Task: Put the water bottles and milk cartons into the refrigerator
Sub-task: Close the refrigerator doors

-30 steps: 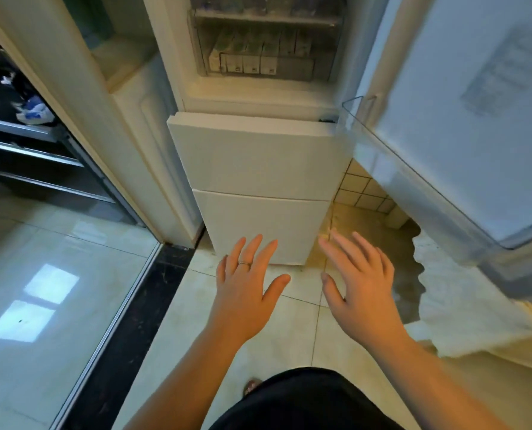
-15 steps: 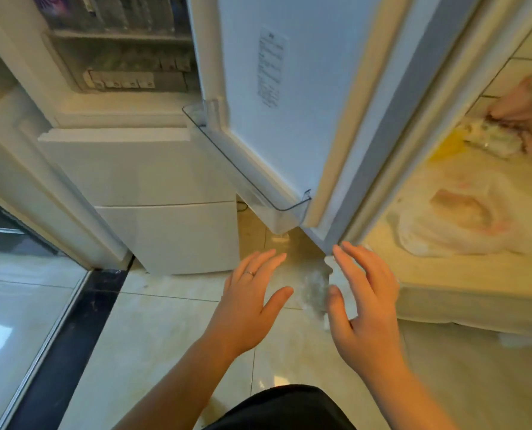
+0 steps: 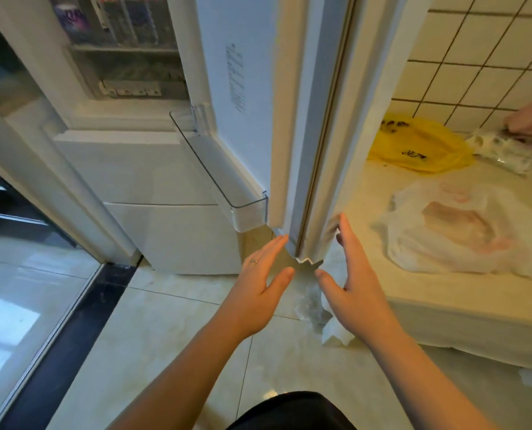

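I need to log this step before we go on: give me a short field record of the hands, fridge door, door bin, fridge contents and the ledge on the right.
fridge door: open, edge-on to the camera
left hand: open, empty, just left of the door's lower corner
right hand: open, empty, right of that corner; contact unclear
door bin: clear, looks empty
inside: milk cartons in a row; bottles above, blurred
ledge: yellow bag, white bag
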`<state>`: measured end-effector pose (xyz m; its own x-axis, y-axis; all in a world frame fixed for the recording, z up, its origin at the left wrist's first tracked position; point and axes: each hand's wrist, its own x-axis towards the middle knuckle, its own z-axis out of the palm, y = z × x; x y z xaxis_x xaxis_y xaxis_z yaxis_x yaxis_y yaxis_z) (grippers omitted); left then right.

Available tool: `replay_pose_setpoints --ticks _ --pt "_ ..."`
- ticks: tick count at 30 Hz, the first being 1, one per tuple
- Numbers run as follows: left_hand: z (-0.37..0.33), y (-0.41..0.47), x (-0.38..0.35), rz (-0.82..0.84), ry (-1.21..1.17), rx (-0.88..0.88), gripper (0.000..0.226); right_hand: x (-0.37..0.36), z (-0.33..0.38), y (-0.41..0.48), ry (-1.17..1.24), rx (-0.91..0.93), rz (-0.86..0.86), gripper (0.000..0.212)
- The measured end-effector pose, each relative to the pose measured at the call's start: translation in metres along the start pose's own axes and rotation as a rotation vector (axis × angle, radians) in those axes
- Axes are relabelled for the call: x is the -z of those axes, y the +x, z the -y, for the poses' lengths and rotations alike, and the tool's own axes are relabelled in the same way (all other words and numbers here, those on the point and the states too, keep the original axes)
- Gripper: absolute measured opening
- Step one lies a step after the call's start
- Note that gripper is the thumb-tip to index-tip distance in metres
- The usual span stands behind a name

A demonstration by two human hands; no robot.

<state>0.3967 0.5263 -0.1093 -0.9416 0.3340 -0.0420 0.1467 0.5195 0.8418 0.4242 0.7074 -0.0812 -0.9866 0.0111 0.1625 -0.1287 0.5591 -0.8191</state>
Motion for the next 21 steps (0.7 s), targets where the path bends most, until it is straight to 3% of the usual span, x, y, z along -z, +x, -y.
replay_pose_setpoints --ticks 9,16,21 --pt "0.006 -0.019 0.019 -0.178 -0.107 0.067 0.044 -0.032 0.008 -0.015 0.048 0.13 -0.043 0.076" --pt "0.038 -0.047 0.058 -0.446 -0.242 0.183 0.055 -0.087 0.03 -0.015 -0.031 0.349 0.19 0.081" --pt "0.056 -0.067 0.095 -0.59 -0.319 0.257 0.035 -0.132 0.058 0.001 -0.055 0.498 0.332 0.084"
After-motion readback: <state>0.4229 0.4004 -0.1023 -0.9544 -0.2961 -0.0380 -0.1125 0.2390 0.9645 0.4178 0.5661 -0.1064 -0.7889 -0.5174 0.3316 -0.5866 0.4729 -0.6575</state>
